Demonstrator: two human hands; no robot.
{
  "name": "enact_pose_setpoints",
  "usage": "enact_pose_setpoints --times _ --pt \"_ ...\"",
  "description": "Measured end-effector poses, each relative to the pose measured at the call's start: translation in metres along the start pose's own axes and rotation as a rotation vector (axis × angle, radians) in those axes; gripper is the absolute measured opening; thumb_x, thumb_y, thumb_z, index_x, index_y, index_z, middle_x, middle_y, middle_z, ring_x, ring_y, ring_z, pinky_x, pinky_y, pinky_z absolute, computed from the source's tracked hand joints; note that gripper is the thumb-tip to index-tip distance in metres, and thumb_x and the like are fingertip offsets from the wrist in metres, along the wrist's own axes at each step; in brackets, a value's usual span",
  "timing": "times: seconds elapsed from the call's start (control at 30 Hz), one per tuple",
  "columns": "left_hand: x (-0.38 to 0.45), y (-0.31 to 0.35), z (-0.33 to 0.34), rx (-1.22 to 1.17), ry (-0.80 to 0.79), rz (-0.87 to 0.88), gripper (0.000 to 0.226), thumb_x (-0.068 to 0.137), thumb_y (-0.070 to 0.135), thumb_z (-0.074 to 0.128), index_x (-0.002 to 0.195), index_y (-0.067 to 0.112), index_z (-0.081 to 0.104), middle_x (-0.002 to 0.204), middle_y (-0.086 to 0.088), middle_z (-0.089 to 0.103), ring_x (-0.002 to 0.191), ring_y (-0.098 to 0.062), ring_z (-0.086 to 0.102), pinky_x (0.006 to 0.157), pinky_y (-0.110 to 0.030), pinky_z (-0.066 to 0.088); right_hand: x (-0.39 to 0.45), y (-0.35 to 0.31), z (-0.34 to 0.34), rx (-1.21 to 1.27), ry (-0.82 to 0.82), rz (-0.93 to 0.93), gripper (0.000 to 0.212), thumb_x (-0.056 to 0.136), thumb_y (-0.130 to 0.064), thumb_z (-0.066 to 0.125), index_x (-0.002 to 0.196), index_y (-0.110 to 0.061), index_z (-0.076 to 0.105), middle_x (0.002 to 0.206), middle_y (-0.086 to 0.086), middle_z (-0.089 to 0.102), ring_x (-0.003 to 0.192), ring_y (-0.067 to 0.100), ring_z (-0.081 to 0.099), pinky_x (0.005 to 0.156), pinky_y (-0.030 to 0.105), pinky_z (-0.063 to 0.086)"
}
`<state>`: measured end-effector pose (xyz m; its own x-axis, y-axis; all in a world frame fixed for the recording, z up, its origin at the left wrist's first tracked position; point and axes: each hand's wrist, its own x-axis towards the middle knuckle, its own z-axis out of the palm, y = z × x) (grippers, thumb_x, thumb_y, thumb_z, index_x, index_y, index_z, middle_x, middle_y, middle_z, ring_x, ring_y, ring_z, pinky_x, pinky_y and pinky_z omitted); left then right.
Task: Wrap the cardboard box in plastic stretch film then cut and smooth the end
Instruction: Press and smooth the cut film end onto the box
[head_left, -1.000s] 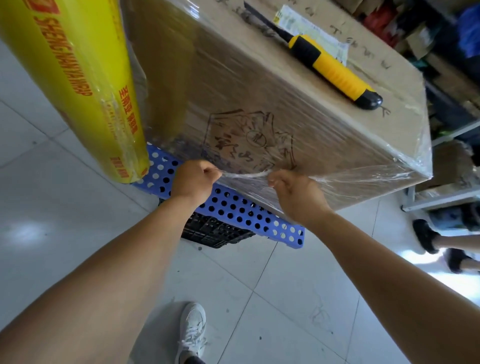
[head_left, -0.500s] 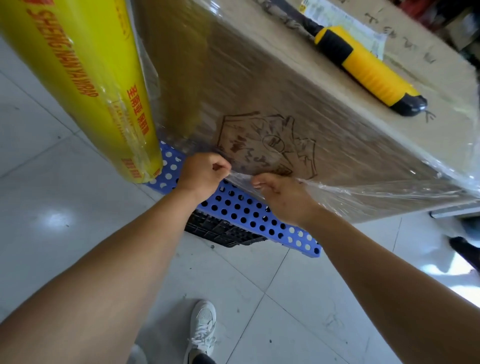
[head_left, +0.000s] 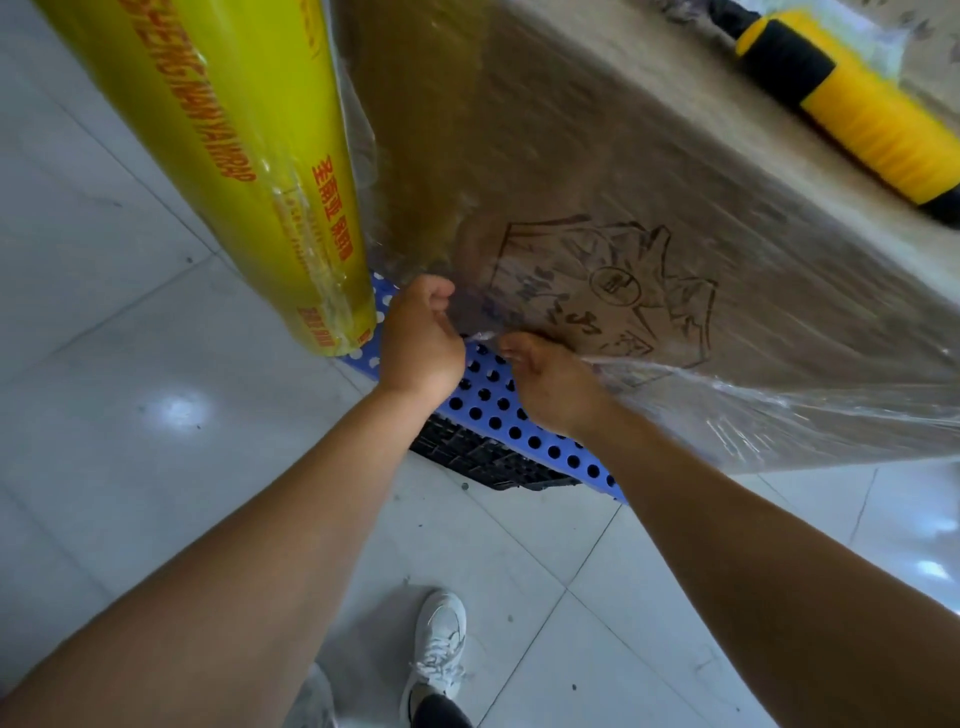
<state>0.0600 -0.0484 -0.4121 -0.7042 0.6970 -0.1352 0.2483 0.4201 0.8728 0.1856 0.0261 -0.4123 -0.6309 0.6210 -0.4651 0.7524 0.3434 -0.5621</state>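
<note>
From your head camera, your left hand (head_left: 422, 340) and right hand (head_left: 553, 387) are both fisted, pinching stretch film (head_left: 727, 395) at the lower edge of the cardboard box (head_left: 597, 171). The yellow roll (head_left: 228, 140) beside it reads "WRAP".

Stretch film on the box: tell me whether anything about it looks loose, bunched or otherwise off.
The stretch film is bunched and wrinkled along the cardboard box lower edge, right of the right hand, hanging slack instead of lying flat. Left hand and right hand pinch a twisted strand of it between them. Higher up it lies smooth.
</note>
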Motion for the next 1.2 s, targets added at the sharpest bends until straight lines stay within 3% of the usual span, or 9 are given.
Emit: enact_pose_setpoints --times 0.07,0.3,0.5,0.6,0.77,0.87,0.97,1.1,1.2 --pt "-0.004 0.002 -0.002 -0.016 -0.013 -0.028 0.038 0.086 -0.007 0.038 0.120 0.006 0.051 0.118 -0.009 0.057 0.104 -0.012 0.051 0.078 -0.014 0.035 0.009 -0.008 0.005 -0.034 0.006 -0.008 0.039 0.098 0.000 0.037 0.136 -0.002 0.047 0.140 0.015 0.051 0.129 0.028 0.046 0.108 0.035 0.036" --pt "-0.020 -0.001 -0.010 -0.010 -0.061 -0.052 0.038 0.086 -0.007 0.040 0.122 0.003 0.048 0.118 -0.015 0.056 0.107 -0.024 0.053 0.086 -0.027 0.042 0.037 -0.033 0.017 -0.003 -0.060 -0.028 0.049 0.097 0.002 0.036 0.145 -0.006 0.036 0.149 0.011 0.040 0.138 0.025 0.037 0.113 0.036 0.030" --pt "-0.030 -0.003 -0.021 0.018 -0.108 -0.124 0.040 0.087 -0.004 0.044 0.125 0.008 0.046 0.120 -0.010 0.055 0.099 -0.012 0.049 0.079 -0.021 0.037 -0.003 -0.016 0.009 0.077 0.014 0.024 0.046 0.096 0.005 0.036 0.140 -0.006 0.043 0.143 0.013 0.047 0.133 0.027 0.043 0.110 0.035 0.035" --pt "-0.034 -0.002 -0.027 0.017 -0.146 -0.139 0.040 0.089 -0.002 0.043 0.128 0.009 0.044 0.124 -0.009 0.054 0.109 -0.017 0.051 0.079 -0.022 0.037 -0.032 0.001 -0.009 0.023 0.104 0.053 0.039 0.098 -0.001 0.038 0.134 -0.010 0.050 0.129 0.016 0.058 0.116 0.035 0.056 0.098 0.046 0.045" --pt "-0.044 0.003 -0.027 0.049 -0.210 -0.114 0.037 0.092 0.004 0.044 0.128 0.009 0.044 0.121 -0.010 0.055 0.108 -0.022 0.054 0.077 -0.027 0.040 -0.082 0.002 -0.045 0.026 0.280 0.099 0.034 0.100 -0.015 0.039 0.129 -0.018 0.055 0.121 0.001 0.065 0.081 0.018 0.061 0.071 0.031 0.051" --pt "-0.052 0.015 -0.023 0.075 -0.262 -0.054 0.035 0.094 0.006 0.042 0.129 0.009 0.043 0.122 -0.010 0.056 0.098 -0.020 0.054 0.071 -0.025 0.040 -0.111 -0.003 -0.068 -0.024 0.394 0.092 0.031 0.098 -0.016 0.043 0.123 -0.020 0.060 0.116 -0.005 0.068 0.085 0.014 0.062 0.078 0.025 0.050" --pt "-0.061 0.030 -0.020 0.073 -0.315 -0.002 0.033 0.095 0.008 0.040 0.128 0.011 0.044 0.120 -0.008 0.056 0.082 -0.015 0.052 0.054 -0.021 0.039 -0.135 -0.007 -0.086 -0.039 0.471 0.085 0.029 0.096 -0.014 0.045 0.117 -0.021 0.064 0.108 -0.005 0.070 0.091 0.021 0.067 0.087 0.034 0.053" --pt "-0.070 0.044 -0.023 0.062 -0.358 0.025 0.032 0.096 0.009 0.039 0.126 0.013 0.045 0.119 -0.006 0.056 0.071 -0.008 0.051 0.052 -0.023 0.042 -0.160 -0.010 -0.101 -0.059 0.607 0.093 0.026 0.094 -0.016 0.050 0.115 -0.022 0.065 0.106 -0.008 0.068 0.091 0.014 0.064 0.084 0.024 0.049" --pt "-0.073 0.053 -0.026 0.073 -0.368 0.042 0.031 0.096 0.009 0.038 0.126 0.013 0.045 0.118 -0.006 0.056 0.074 -0.010 0.051 0.055 -0.021 0.040 -0.174 -0.009 -0.101 -0.066 0.670 0.084 0.023 0.094 -0.017 0.051 0.109 -0.020 0.067 0.103 -0.008 0.068 0.094 0.011 0.063 0.086 0.025 0.048"
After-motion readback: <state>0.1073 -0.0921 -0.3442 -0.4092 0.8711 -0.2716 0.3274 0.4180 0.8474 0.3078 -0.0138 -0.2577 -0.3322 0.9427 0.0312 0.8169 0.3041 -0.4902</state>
